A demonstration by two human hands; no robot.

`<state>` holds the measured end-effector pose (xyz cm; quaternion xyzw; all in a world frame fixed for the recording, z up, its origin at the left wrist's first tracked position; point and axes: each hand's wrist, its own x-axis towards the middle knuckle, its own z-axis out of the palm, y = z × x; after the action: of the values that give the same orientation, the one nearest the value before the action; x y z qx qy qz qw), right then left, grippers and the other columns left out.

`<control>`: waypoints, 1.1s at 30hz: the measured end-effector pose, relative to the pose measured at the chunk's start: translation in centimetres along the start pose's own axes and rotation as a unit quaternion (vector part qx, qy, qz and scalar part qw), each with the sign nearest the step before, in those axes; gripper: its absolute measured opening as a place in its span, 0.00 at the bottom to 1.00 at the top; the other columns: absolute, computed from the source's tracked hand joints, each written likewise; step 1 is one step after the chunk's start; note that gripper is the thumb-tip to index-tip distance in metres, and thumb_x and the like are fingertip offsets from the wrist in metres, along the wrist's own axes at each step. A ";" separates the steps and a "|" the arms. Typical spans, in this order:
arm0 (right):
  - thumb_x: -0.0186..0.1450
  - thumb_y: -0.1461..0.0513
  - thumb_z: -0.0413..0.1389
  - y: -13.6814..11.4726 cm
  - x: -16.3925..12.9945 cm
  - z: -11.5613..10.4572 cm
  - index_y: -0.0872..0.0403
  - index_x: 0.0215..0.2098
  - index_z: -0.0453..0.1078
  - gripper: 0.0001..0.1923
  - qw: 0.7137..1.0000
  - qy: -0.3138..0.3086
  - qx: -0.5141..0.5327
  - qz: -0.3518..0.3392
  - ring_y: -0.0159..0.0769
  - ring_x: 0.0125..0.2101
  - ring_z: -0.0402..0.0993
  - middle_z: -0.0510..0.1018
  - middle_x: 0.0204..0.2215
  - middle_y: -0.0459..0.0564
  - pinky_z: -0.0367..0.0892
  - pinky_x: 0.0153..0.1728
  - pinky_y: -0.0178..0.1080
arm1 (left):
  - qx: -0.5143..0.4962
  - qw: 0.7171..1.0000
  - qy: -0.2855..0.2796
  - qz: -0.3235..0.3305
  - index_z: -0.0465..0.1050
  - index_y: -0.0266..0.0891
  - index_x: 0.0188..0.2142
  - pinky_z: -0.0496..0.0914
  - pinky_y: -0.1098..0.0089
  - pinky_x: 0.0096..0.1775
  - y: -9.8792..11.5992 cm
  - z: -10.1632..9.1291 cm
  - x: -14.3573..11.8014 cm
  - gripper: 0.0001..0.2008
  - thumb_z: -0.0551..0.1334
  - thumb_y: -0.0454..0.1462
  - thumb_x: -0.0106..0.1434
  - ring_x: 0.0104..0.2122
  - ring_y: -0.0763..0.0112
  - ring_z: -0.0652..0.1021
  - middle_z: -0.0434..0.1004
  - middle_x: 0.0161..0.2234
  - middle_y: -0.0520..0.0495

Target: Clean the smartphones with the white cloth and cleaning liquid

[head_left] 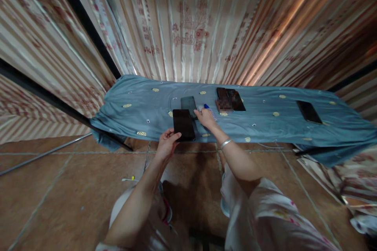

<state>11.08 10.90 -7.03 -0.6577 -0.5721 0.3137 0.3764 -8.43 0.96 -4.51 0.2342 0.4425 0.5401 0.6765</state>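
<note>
My left hand (167, 142) grips the lower left corner of a black tablet (183, 124), thumb on its dark face, tilted up at the near edge of the cloth. Just right of the tablet, my right hand (206, 117) has its fingers curled together, fingertips by the tablet's upper right edge. What they hold, if anything, is hidden. A small object with a blue top (206, 106) shows right behind that hand; its kind is unclear. Partly behind the tablet, a flat grey-blue rectangular panel (188, 103) rests on the cloth.
A blue patterned cloth (265, 125) covers the long, narrow surface. Several dark flat devices (236, 100) lie together right of centre, and a black device (309, 111) lies farther right. Dark poles (88, 33) and curtains (191, 27) enclose the space. A short white cable (129, 179) is on the tiled floor.
</note>
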 end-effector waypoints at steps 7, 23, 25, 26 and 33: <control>0.68 0.51 0.51 -1.7 -0.9 -1.7 0.54 0.38 0.71 0.16 0.992 0.033 0.112 0.052 0.48 0.45 0.79 0.82 0.37 0.58 0.71 0.45 0.47 | -0.022 0.999 -0.034 -0.002 0.74 0.38 0.33 0.68 0.71 0.34 1.0 0.7 -0.5 0.19 0.67 0.31 0.36 0.30 0.72 0.74 0.76 0.29 0.53; 0.70 0.60 0.46 -3.5 -2.8 -2.8 0.56 0.40 0.72 0.14 0.818 -0.051 0.562 0.113 0.39 0.36 0.81 0.83 0.30 0.52 0.77 0.41 0.44 | -0.140 0.983 -0.032 -0.119 0.72 0.36 0.39 0.74 0.65 0.37 0.7 2.7 -1.5 0.19 0.56 0.27 0.46 0.30 0.68 0.77 0.78 0.31 0.48; 0.70 0.60 0.45 -3.1 -2.5 -2.9 0.56 0.39 0.72 0.14 0.828 -0.028 0.547 0.118 0.39 0.35 0.81 0.83 0.29 0.51 0.77 0.40 0.44 | -0.134 0.982 -0.063 -0.119 0.71 0.35 0.43 0.74 0.62 0.39 0.5 2.9 -1.6 0.21 0.55 0.27 0.48 0.32 0.65 0.79 0.79 0.32 0.46; 0.71 0.60 0.45 -2.9 -2.4 -2.9 0.56 0.38 0.72 0.15 0.836 -0.010 0.535 0.124 0.38 0.34 0.81 0.82 0.28 0.50 0.77 0.39 0.44 | -0.127 0.981 -0.086 -0.115 0.70 0.34 0.45 0.75 0.60 0.40 0.4 3.0 -1.7 0.22 0.55 0.27 0.48 0.34 0.63 0.80 0.80 0.33 0.44; 0.70 0.53 0.45 -2.2 -3.0 -2.8 0.55 0.48 0.71 0.19 0.969 0.121 0.213 -0.035 0.42 0.48 0.76 0.80 0.43 0.55 0.71 0.51 0.48 | -0.057 0.987 -0.115 -0.094 0.63 0.38 0.47 0.75 0.47 0.42 -1.8 3.4 -2.6 0.25 0.56 0.27 0.48 0.39 0.56 0.81 0.80 0.36 0.43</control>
<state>11.84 7.68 -3.76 -0.5751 -0.4646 0.3336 0.5849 -4.64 -1.45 -3.32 0.2127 0.3503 0.4682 0.7828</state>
